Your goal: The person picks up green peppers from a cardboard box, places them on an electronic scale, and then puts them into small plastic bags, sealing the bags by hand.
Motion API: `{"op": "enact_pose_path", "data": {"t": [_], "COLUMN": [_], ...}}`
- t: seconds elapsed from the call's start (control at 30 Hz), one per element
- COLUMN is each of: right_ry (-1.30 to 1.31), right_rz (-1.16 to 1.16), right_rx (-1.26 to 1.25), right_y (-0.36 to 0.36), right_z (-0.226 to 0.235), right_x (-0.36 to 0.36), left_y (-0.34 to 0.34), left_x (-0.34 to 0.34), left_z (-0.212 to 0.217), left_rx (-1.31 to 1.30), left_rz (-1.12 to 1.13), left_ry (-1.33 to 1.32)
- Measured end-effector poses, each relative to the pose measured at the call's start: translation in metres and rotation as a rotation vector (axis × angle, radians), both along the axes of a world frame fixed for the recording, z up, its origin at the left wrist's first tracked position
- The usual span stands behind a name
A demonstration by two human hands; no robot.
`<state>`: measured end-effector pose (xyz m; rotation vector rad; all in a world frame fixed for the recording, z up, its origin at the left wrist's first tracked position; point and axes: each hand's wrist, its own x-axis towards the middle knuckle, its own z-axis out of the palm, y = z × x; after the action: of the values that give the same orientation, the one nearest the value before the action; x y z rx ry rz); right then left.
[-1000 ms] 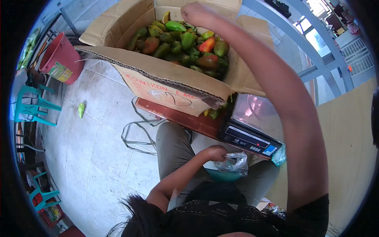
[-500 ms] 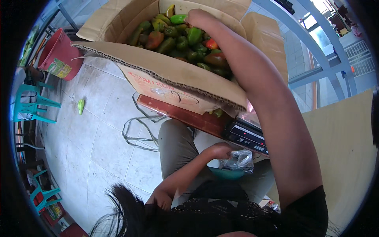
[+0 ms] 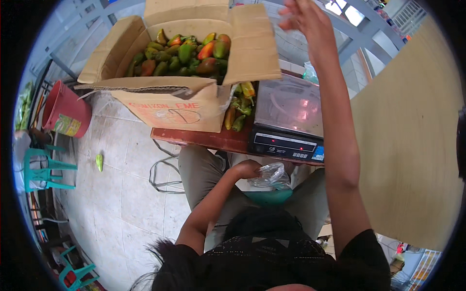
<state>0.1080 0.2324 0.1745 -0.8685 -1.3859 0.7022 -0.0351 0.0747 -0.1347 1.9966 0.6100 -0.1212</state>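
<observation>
A clear plastic bag [image 3: 272, 174] hangs crumpled over my lap, gripped by my left hand [image 3: 246, 169]. My right hand [image 3: 303, 15] is stretched out at the top of the view, past the far side of the digital scale [image 3: 290, 104]. Its fingers look apart and slightly blurred, and no object shows in them. Left of the scale, a cardboard box [image 3: 170, 109] with its flaps spread holds many green, orange and red peppers [image 3: 185, 54]. Several loose peppers [image 3: 239, 107] lie in the gap between box and scale.
Box and scale stand on a red-brown bench [image 3: 194, 137]. To the right is a pale wooden board [image 3: 403, 131]. On the tiled floor at left are a reddish bucket [image 3: 73, 109], a green plastic chair [image 3: 46, 167], a strap [image 3: 160, 174] and one light green vegetable [image 3: 99, 163].
My right hand has left the pepper box and swung to the right, over beyond the scale. My left hand still holds the plastic bag. The view has shifted, uncovering the scale and loose peppers.
</observation>
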Motion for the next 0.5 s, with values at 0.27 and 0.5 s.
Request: {"op": "enact_pose_path", "data": {"t": [0.27,0.5], "right_ry": [-0.013,-1.145], "right_rz": [-0.279,-0.518], "right_rx": [-0.462,-0.402], "right_y": [-0.051,-0.026], "right_z": [-0.132,-0.165], "right_x": [0.040,-0.026], "left_y": [-0.002,-0.001], "left_x": [-0.005,-0.005], "left_z": [-0.004,0.009], "left_rx": [0.081,0.060], "left_rz": [-0.014,0.079], "left_ry": [0.128,0.079]}}
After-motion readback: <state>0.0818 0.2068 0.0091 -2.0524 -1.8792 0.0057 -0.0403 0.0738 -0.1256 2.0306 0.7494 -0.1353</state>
